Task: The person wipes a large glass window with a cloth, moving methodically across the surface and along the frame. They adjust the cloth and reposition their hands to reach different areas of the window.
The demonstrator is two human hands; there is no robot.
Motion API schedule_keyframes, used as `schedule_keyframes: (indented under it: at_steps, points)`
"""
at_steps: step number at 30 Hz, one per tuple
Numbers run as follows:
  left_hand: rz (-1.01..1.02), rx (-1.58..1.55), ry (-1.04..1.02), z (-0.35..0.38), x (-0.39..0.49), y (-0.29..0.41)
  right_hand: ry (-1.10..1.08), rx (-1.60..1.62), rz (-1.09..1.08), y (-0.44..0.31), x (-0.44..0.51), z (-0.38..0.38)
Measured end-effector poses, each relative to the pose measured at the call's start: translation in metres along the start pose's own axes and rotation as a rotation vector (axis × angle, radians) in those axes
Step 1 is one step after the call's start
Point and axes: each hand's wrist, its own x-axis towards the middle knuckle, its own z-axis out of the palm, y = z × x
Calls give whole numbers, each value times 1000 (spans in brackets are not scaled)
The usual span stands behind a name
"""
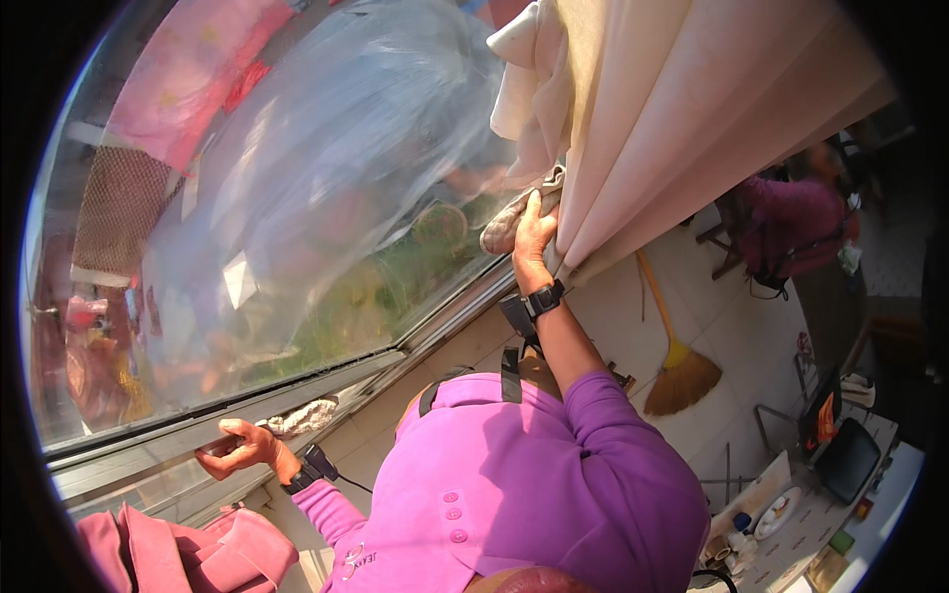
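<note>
A large glass window pane (pixel 319 185) with whitish smears fills the upper left. My right hand (pixel 535 230) presses a damp-looking greyish cloth (pixel 504 226) against the pane's lower right edge, beside a hanging pale curtain (pixel 667 111). My left hand (pixel 248 448) rests with curled fingers at the window's aluminium frame (pixel 185 437), its thumb and fingers around an edge that is partly hidden. Just behind that hand, a crumpled whitish cloth (pixel 304 417) lies on the ledge. Both wrists wear black straps with small devices.
Pink fabric (pixel 200 548) lies at the lower left. A broom (pixel 678 367) is on the tiled floor. At the lower right stands a table (pixel 808 511) with a plate and small items. Another person in dark pink (pixel 793 222) is at the upper right.
</note>
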Motion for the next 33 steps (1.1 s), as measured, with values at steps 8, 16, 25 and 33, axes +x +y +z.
schedule_keyframes:
  at_steps: [8,16,25,33]
  points:
    - [-9,-19,7,0,0,3,-558,282,-298,-208,-44,26]
    - [-27,14,-36,-3,-5,-3,-551,-193,-1011,-258,-60,45]
    - [-48,-85,-10,1,-9,-7,177,-161,-478,-245,-17,40]
    - [-83,-80,-19,1,-11,-3,-447,114,-1205,-203,-147,68]
